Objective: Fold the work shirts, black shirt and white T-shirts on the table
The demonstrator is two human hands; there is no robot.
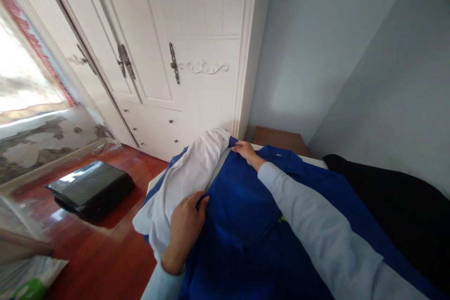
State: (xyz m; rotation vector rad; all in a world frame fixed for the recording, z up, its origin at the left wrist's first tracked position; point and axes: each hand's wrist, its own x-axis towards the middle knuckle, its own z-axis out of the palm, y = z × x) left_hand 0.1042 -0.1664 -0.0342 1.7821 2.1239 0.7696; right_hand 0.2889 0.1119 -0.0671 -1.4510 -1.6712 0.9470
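A blue collared garment point(242, 187), which looks like a work jacket, lies spread over a white-edged surface in front of me. My left hand point(188, 225) pinches its left edge near the middle, thumb and fingers pressed together. Farther up the same edge, my right hand point(246, 151) grips the cloth by a corner at the top. Left of both hands lies a rumpled white cloth point(191, 168), with more blue fabric showing under its outer side. The collar point(277, 155) is to the right of my right hand. A small green mark shows beside my right sleeve.
A white wardrobe point(207, 18) with dark handles stands ahead. On the red wooden floor point(101, 253) at left sits a black plastic-wrapped case point(93, 187). A brown wooden stand point(281, 139) is behind the surface, and a black rounded item point(386, 192) is at right.
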